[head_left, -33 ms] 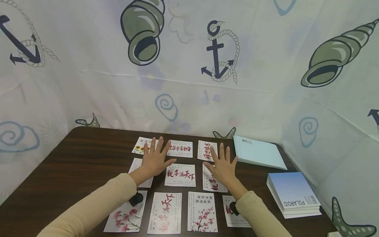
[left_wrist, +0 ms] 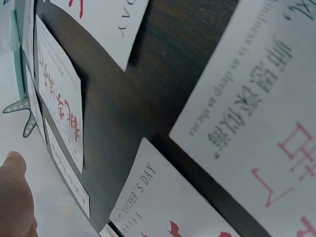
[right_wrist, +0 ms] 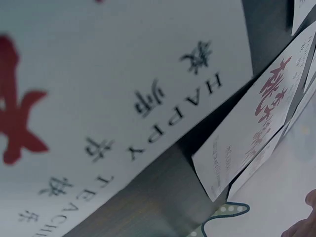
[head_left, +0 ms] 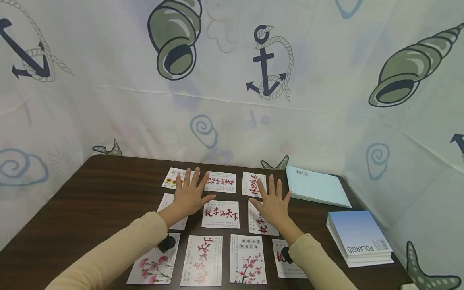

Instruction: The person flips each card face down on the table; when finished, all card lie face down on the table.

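Several white greeting cards with red calligraphy and flower prints lie in rows on a dark wooden table (head_left: 90, 201). My left hand (head_left: 190, 197) lies flat with its fingers spread over the left card of the middle row (head_left: 164, 201), its fingertips near the sunflower card (head_left: 169, 180). My right hand (head_left: 272, 205) lies flat with spread fingers on the right card of the middle row (head_left: 259, 225). The centre card (head_left: 221, 214) shows between the two hands. The left wrist view has a thumb tip (left_wrist: 15, 197) beside close-up cards (left_wrist: 247, 123). A "HAPPY" card (right_wrist: 123, 108) fills the right wrist view.
A pale blue flat book (head_left: 315, 187) lies at the table's back right. A stack of Polaroid-labelled boxes (head_left: 359, 235) sits at the right edge. A nautical-print cloth (head_left: 232, 100) hangs close round the table on three sides.
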Tool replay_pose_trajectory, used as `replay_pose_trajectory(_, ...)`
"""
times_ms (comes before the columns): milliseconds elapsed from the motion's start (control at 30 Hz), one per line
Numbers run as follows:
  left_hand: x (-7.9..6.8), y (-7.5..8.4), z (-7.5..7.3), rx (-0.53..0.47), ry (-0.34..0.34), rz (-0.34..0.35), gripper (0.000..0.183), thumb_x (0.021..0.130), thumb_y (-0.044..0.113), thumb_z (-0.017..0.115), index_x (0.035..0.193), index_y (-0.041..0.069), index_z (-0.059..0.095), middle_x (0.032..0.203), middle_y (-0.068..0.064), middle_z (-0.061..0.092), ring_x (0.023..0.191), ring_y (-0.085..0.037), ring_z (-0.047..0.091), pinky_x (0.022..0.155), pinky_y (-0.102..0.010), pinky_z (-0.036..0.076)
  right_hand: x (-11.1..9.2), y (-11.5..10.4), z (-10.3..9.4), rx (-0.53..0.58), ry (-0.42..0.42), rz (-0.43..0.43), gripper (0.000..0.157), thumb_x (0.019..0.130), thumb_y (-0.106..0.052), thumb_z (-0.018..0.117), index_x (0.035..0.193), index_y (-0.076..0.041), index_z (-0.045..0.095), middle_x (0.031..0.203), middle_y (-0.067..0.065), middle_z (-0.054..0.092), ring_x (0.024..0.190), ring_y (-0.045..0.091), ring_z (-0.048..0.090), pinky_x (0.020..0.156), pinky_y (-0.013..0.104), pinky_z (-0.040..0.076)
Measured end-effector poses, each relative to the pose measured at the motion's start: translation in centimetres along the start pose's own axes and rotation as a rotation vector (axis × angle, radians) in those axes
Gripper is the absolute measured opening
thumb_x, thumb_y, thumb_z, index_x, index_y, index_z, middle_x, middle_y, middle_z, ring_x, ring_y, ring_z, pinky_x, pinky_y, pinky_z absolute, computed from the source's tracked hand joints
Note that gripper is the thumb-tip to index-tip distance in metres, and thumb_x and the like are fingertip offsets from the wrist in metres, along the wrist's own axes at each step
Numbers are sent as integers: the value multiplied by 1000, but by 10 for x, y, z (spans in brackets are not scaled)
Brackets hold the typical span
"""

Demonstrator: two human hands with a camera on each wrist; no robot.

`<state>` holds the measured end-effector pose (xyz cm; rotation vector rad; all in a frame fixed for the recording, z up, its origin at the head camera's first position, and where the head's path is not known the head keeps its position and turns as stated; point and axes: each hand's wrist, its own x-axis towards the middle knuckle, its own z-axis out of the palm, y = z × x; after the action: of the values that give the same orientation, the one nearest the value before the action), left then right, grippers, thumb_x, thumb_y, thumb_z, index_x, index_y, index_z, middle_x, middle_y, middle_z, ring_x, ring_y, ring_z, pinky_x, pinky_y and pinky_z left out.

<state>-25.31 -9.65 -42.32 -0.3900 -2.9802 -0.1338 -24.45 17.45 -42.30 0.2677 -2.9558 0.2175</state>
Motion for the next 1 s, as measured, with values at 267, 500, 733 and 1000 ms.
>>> replay_pose_trajectory(267,1,-3,1,10,4,-11,79,91,61,42,151,15,19,156,-19,11,142,-42,5,109,-64,8,1,-1,1,5,-26,0,72,92,-56,45,150,-20,23,156,21,7,142,44,4,102,74,8)
replay_pose_trajectory(500,0,-13,-7,-22,21,-17,77,92,55,46,149,9,23,153,-24,18,140,-46,11,108,-64,12,4,-6,2,108,22,-3,64,92,-46,52,145,-15,35,149,26,26,137,44,25,102,67,24)
replay_pose_trajectory(733,6,-51,-22,-125,78,-52,69,91,42,57,140,-2,36,142,-30,36,130,-49,34,104,-60,29,27,-38,8,436,115,-116,43,88,-21,66,124,0,57,109,20,61,101,34,57,82,46,48)
replay_pose_trajectory(1000,12,-94,-22,-320,5,-128,62,88,26,66,133,-10,43,130,-31,47,120,-47,44,96,-55,40,58,-91,23,651,-18,-153,39,86,-15,68,121,1,59,84,9,61,72,15,54,61,24,44)
